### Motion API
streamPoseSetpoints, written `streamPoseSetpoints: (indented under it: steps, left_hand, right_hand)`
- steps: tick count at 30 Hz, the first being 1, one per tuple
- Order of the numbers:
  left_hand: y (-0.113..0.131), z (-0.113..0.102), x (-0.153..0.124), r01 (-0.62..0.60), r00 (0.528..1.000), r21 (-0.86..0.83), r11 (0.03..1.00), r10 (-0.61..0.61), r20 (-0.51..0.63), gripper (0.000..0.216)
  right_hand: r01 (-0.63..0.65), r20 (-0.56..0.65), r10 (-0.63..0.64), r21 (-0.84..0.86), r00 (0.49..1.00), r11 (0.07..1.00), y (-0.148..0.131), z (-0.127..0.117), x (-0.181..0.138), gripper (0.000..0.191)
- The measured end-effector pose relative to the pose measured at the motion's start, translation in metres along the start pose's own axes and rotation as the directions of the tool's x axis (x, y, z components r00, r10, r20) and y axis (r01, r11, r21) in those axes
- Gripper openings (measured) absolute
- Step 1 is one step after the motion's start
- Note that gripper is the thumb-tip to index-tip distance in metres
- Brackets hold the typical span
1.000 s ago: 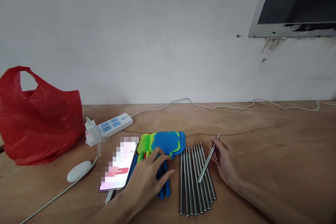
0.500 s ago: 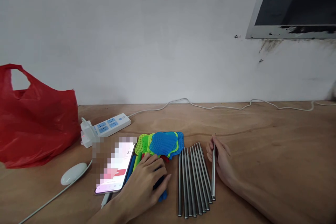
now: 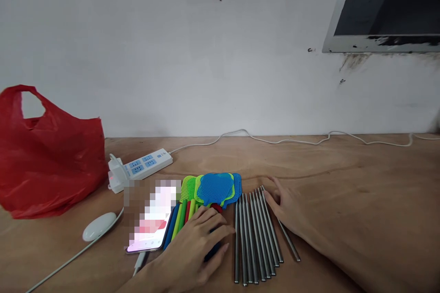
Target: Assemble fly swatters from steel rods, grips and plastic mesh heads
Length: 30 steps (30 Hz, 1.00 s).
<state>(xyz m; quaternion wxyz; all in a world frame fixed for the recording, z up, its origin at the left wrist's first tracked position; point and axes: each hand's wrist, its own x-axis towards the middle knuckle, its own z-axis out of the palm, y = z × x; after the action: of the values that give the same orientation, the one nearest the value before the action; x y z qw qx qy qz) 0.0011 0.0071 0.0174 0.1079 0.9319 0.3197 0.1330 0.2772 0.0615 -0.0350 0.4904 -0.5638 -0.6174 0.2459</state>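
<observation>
My left hand (image 3: 202,242) lies over a row of coloured plastic tubes (image 3: 182,214), blue, yellow, green and red, with its fingers apart. Something dark blue shows between its thumb and fingers. Beyond the tubes are stacked blue and green mesh fly swatter heads (image 3: 216,188). Several slim steel rods (image 3: 256,238) lie side by side to the right of that hand. My right hand (image 3: 283,203) is by their far ends, thumb and forefinger spread, the thumb close to the rod tips. One steel rod (image 3: 290,243) lies slanted, its far part hidden under the right hand.
A lit phone (image 3: 151,224), partly blurred out, lies left of the tubes with a cable plugged in. Behind it are a white power strip (image 3: 147,165) and a white oval device (image 3: 99,227). A red plastic bag (image 3: 51,165) stands at far left; a thin cord runs along the wall.
My right hand has let go of the rod it was pinching and shifted slightly left. That rod's near end has swung right. My left fingers have spread and moved a little right.
</observation>
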Motion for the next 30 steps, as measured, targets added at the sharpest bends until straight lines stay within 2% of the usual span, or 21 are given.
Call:
streamPoseSetpoints:
  steps: [2,4,7,10,18,22,30]
  left_hand:
    - [0.001,-0.002,0.0,-0.053,0.997,0.045,0.998,0.05,0.064,0.039]
    - [0.002,-0.002,0.0,-0.088,0.991,0.094,0.992,0.077,0.114,0.048]
    - [0.004,-0.002,0.001,-0.084,0.986,0.12,0.989,0.065,0.155,0.051]
    - [0.006,0.0,0.001,-0.061,0.988,0.1,0.993,0.046,0.15,0.042]
    - [0.013,0.015,-0.001,0.061,0.997,0.038,0.997,-0.059,-0.04,0.005]
    - [0.012,0.02,0.0,0.047,0.99,-0.004,0.999,-0.047,-0.133,0.01]
    - [0.014,0.026,-0.003,0.019,0.945,-0.072,0.997,-0.041,-0.325,0.018]
  right_hand:
    - [0.035,0.012,-0.034,-0.145,0.999,0.989,0.003,-0.002,-0.001,0.036]
    - [0.06,0.036,-0.054,-0.218,0.998,0.974,0.004,-0.003,-0.001,0.033]
    - [0.086,0.074,-0.069,-0.249,0.995,0.965,0.005,-0.004,-0.001,0.028]
    - [0.1,0.096,-0.08,-0.223,0.992,0.97,0.006,-0.003,0.0,0.023]
    - [0.113,0.134,-0.108,-0.029,0.985,0.993,0.006,0.003,0.001,0.032]
    - [0.109,0.107,-0.112,0.029,0.988,0.994,0.001,0.003,-0.001,0.03]
    - [0.105,0.083,-0.112,0.092,0.99,0.99,-0.005,0.002,-0.003,0.029]
